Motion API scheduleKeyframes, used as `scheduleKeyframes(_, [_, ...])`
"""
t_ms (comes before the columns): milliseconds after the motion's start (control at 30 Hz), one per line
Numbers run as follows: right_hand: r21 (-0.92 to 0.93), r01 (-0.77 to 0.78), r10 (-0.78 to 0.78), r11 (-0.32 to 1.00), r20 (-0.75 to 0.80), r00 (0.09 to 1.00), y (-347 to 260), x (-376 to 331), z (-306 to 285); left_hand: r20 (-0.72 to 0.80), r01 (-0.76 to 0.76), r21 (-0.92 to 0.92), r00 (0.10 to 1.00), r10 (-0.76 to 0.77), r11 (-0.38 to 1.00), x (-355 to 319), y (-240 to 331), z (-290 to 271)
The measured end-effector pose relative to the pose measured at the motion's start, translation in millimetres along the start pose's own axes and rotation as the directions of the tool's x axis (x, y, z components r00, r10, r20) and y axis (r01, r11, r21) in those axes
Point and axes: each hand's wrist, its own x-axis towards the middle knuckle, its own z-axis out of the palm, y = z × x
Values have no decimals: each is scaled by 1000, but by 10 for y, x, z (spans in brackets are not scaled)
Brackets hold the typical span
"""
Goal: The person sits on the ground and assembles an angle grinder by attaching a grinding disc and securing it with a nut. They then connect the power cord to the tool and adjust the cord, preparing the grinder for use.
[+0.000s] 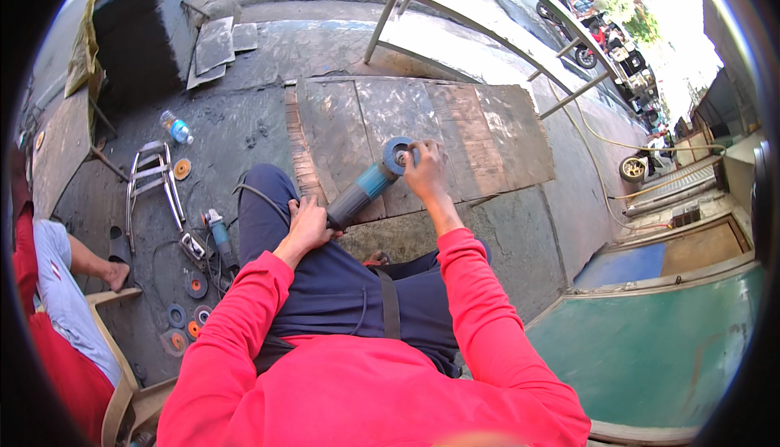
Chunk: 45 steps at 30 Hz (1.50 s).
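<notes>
A teal and dark grey angle grinder (pixel 366 191) lies slantwise above my lap, its disc end pointing away and to the right. My left hand (pixel 306 226) is closed round the rear of its body, beside the cord. At the front, a round blue-grey grinding disc (pixel 396 155) faces up. My right hand (pixel 427 172) curls over the right side of this disc, fingertips close to its centre; whether they grip the rim or the centre nut is hard to make out. Beneath the grinder is a worn wooden board (pixel 463 134).
Left of my knee lie a second angle grinder (pixel 219 236), several loose discs (pixel 195 284), a bent metal frame (pixel 152 179) and a plastic bottle (pixel 176 127). Another person's bare foot (pixel 117 275) is at the far left. A metal railing (pixel 487 24) stands beyond the board; a green panel (pixel 650 349) lies right.
</notes>
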Motion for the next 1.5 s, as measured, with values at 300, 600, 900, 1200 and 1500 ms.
scheduleKeyframes(300, [-25, 26, -30, 999, -147, 989, -133, -179, 116, 33, 12, 105, 999, -16, 994, 7, 29, -49])
scheduleKeyframes(600, [-80, 53, -64, 995, -145, 987, -170, -217, 149, 211, 23, 135, 976, -52, 991, -56, 190, -419])
scheduleKeyframes(900, [150, -50, 69, 987, -121, 990, -54, -169, 113, -102, 35, -319, 992, -71, 947, 882, 560, -867])
scheduleKeyframes(1200, [854, -476, 555, -210, 505, 661, 557, -227, -18, -173, -1, -678, 972, -159, 735, 1717, 795, -121])
scheduleKeyframes(1500, [801, -590, 572, 102, 438, 693, 509, -192, 155, 160, 144, -983, 977, -143, -118, 1833, 569, -77])
